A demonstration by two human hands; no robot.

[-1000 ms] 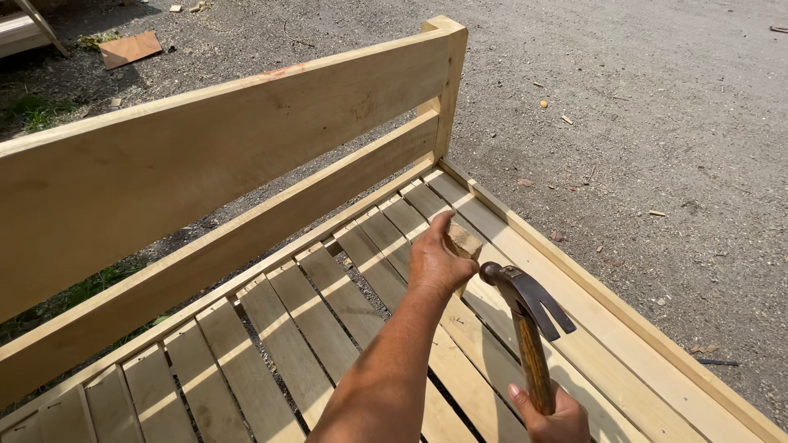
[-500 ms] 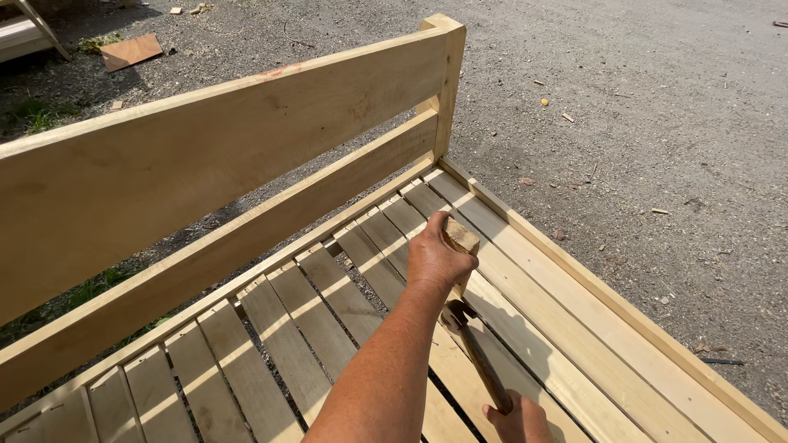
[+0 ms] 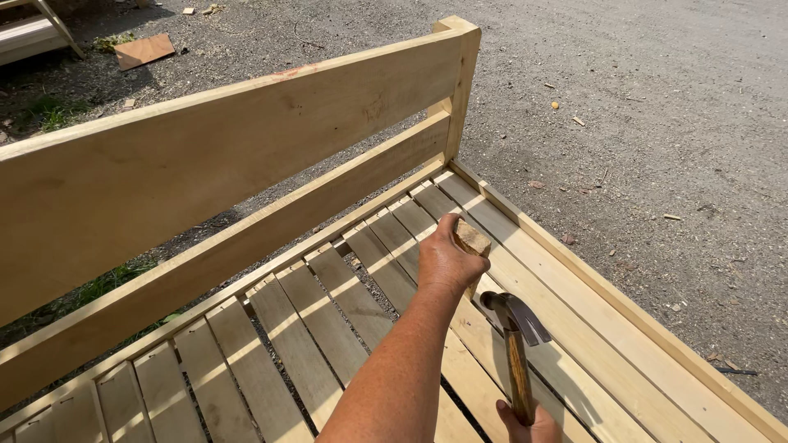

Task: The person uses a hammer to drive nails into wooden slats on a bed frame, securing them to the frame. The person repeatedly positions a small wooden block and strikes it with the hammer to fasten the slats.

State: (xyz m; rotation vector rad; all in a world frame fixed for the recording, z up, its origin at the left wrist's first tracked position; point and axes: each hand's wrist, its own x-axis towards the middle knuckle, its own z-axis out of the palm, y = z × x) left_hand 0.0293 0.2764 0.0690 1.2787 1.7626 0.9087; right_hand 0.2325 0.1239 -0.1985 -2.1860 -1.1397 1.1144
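Note:
My left hand (image 3: 447, 261) reaches out over the slatted seat of a pale wooden bench (image 3: 328, 320) and grips a small wooden block (image 3: 471, 238) pressed down on the slats. My right hand (image 3: 529, 422), only partly in view at the bottom edge, holds a claw hammer (image 3: 515, 344) by its wooden handle. The hammer's steel head hangs just above the slats, a little behind and to the right of my left hand.
The bench's backrest (image 3: 230, 156) of two wide boards rises to the left, ending in a corner post (image 3: 460, 74). Gravel ground (image 3: 657, 123) with scattered wood chips lies beyond. A flat board scrap (image 3: 144, 51) and another wooden frame (image 3: 33, 33) sit at the top left.
The hammer dropped low toward the slats half a second ago and has now risen again beside my left hand. My left hand has stayed on the block.

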